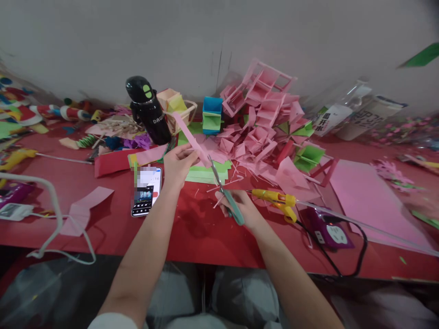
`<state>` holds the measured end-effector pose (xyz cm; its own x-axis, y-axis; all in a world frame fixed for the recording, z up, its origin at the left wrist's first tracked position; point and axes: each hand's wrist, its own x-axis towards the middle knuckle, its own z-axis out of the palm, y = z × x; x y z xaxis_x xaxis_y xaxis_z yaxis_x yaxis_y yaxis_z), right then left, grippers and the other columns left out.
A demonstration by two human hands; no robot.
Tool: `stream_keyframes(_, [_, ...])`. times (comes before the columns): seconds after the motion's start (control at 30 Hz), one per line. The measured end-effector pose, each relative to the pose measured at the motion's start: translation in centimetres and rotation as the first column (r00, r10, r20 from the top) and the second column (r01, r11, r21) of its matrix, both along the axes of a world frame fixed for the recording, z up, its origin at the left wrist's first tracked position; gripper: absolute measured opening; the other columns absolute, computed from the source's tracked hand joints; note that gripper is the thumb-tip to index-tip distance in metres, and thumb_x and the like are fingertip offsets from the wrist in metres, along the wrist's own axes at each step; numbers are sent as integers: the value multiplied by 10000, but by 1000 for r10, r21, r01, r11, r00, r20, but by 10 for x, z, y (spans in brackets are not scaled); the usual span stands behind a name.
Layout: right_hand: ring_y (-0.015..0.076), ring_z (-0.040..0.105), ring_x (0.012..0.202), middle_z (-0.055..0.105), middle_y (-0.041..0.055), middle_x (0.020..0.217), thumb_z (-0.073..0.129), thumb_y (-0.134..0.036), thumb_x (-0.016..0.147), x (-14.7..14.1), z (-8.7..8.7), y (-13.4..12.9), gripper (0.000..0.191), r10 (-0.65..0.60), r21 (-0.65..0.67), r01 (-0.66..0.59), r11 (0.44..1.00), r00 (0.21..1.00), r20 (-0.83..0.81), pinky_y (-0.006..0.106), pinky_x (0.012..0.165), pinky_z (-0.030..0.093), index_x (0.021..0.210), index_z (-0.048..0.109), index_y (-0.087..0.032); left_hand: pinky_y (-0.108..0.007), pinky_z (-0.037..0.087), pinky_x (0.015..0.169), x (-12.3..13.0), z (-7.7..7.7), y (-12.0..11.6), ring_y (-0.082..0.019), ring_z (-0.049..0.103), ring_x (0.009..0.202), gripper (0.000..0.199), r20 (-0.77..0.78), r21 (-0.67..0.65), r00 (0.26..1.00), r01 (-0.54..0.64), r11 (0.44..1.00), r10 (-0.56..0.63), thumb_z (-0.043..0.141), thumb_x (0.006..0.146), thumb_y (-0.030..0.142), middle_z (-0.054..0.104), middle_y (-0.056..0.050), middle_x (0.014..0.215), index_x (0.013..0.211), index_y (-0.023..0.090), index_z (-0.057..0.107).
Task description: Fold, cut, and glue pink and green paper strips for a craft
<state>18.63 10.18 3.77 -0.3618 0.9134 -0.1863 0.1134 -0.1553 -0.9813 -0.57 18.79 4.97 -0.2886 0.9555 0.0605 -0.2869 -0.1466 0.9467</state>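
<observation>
Both forearms reach forward over the red table [195, 237], angled inward, so that the hands nearly meet near the middle. Left hand [180, 164]: raised above the table, thumb and fingers pinching a pink paper strip [188, 132]; the strip slants from upper left down to the scissors [234, 208]. Right hand [242, 205]: lower and slightly nearer the body, grip closed around the green scissor handles, blades pointing up and left. Blade tips at the strip's lower end; cannot tell whether they bite into it. Writing: black bottle [149, 109] reads "DAW", remainder turned out of sight; clear bottle [339, 109] at right carries a label with Chinese characters, blurred, as does the pale carton [368, 116] beside it. Phone [147, 192] lies left of the left forearm, screen lit, "16" readable, part pixelated. Surroundings: heap of folded pink paper [264, 119] beyond the hands, crowding the space ahead; blue paper box [212, 106] at its left; green sheets [207, 173] and pink offcuts beneath and beside the hands. Yellow glue gun [274, 198] just beyond the right wrist, clear rod behind it extending right, near a purple device [329, 228]. Large pink sheet [373, 196] farther right. White cable [51, 201] loops at far left.
</observation>
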Motion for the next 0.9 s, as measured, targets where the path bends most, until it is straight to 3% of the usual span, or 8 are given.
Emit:
stream_keyframes(0.33, [116,513,462,550,-27,494,721,-538,828,0,-10,1,431,-45,-21,44,999,999,-23,258,505,381,628,567,-189,-268,626,642,2,6,0,-123,683,604,335,-73,16,995,-66,998,67,809,626,169,731,-11,704,950,134,728])
stream_keyframes(0.9, [119,509,456,542,-22,477,708,-598,814,-2,-1,1,485,-39,-22,40,999,999,38,259,491,379,595,553,-194,-270,632,657,3,5,1,-142,711,651,333,-159,73,984,-74,995,85,796,653,179,760,-35,754,979,145,739])
